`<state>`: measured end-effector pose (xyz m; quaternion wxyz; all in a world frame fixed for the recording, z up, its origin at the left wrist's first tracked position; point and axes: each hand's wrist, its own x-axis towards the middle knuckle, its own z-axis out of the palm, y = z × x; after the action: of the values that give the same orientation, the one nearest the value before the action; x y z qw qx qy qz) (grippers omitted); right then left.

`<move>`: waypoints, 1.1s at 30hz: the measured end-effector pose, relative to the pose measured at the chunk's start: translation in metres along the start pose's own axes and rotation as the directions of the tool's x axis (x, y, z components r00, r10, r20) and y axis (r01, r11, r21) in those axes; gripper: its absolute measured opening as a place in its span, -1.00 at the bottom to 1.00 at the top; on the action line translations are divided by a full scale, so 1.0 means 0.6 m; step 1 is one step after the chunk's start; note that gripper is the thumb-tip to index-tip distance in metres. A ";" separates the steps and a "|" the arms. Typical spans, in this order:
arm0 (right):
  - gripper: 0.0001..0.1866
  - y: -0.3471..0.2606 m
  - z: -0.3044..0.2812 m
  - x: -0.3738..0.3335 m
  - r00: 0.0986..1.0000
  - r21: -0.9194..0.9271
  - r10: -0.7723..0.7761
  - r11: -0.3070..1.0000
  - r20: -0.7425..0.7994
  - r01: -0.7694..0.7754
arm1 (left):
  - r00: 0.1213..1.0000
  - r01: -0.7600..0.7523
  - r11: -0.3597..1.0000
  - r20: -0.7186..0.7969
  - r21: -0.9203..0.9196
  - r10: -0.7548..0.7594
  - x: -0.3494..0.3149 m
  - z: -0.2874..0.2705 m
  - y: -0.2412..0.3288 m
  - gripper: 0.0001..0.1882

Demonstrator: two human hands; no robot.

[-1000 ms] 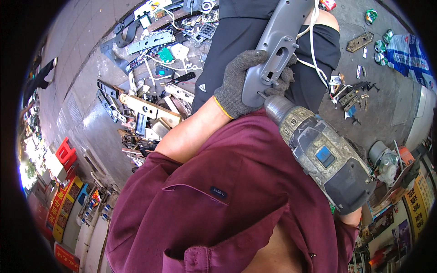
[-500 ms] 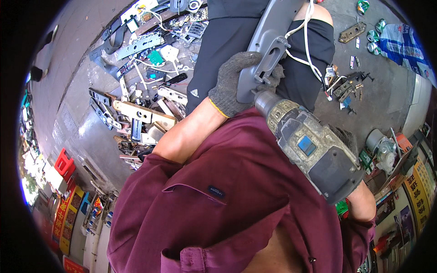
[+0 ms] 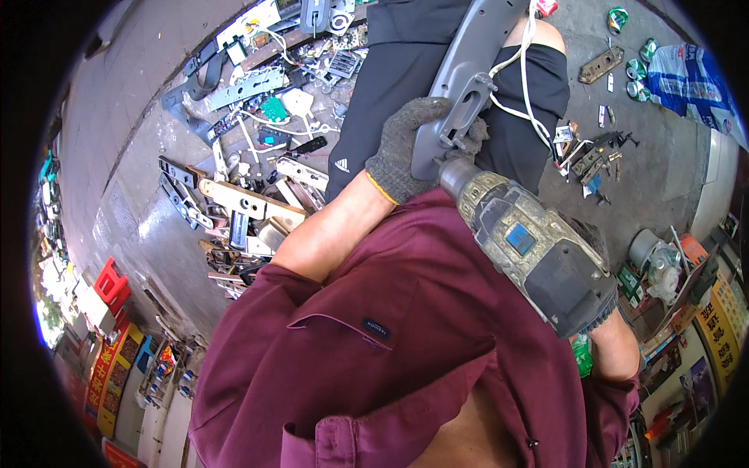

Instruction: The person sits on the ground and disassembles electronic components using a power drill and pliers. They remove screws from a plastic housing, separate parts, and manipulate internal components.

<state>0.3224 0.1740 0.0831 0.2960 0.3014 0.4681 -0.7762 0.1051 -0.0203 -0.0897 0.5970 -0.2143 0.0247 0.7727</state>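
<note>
A long dark-grey lock panel (image 3: 477, 58) with slots and short posts lies slantwise over my lap. My left hand (image 3: 396, 152), in a dark knitted glove, is closed round its near end, with fingertips showing past the far side. White cables (image 3: 524, 92) trail from the panel over my right thigh. My gloved right hand (image 3: 594, 238) holds a worn, dirty cordless drill (image 3: 507, 226), whose body hides most of the fingers. The drill's nose points at the panel's near end, close to a post. Whether the bit touches there, I cannot tell.
Loose lock plates (image 3: 250, 201), circuit boards (image 3: 275, 109) and other scrap lie heaped on the ground to the left. On the right are small metal parts (image 3: 597, 160), a brass-coloured plate (image 3: 601, 65), crushed cans (image 3: 637, 70) and a blue-white plastic bag (image 3: 690, 82).
The view has shifted slightly, so the ground things sit a little differently. Both hands keep their holds, and the drill stays at the panel's near end.
</note>
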 end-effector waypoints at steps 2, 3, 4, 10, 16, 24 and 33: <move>-0.41 0.001 -0.005 0.000 1.000 0.158 0.007 0.987 0.018 -0.010 | 0.993 0.030 0.999 0.115 -0.011 -0.029 0.001 0.001 -0.001 -0.32; -0.41 0.003 -0.009 -0.001 0.999 0.083 0.022 0.996 0.034 -0.025 | 0.993 0.035 0.999 0.113 -0.019 -0.033 0.000 0.002 -0.001 -0.26; -0.42 0.004 -0.013 -0.006 0.999 0.074 -0.030 0.997 0.011 0.029 | 0.990 0.026 1.000 0.138 0.007 -0.026 -0.001 0.004 -0.004 -0.30; -0.41 0.023 -0.053 -0.054 0.979 -0.447 -0.174 0.888 -0.102 0.110 | 0.998 -0.034 0.990 0.063 0.139 0.025 -0.013 0.023 -0.014 -0.34; -0.40 0.061 -0.131 -0.094 0.878 -0.774 -0.360 0.632 -0.314 -0.018 | 0.991 -0.046 0.982 0.131 0.183 0.021 -0.013 0.033 -0.014 -0.23; -0.41 0.280 -0.349 0.120 0.518 -0.772 -0.604 0.603 -0.606 -0.202 | 0.997 0.029 0.981 0.065 0.190 -0.041 0.002 0.031 -0.020 -0.10; -0.39 0.451 -0.363 0.275 0.512 -0.614 -0.385 0.671 -0.768 -0.417 | 0.999 -0.007 0.987 -0.037 0.163 0.013 -0.002 0.036 -0.010 -0.22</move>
<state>0.4584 0.2374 -0.2708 0.1266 0.4999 0.8180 -0.2548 0.1046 -0.0135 -0.0683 0.6081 -0.1791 0.1002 0.7669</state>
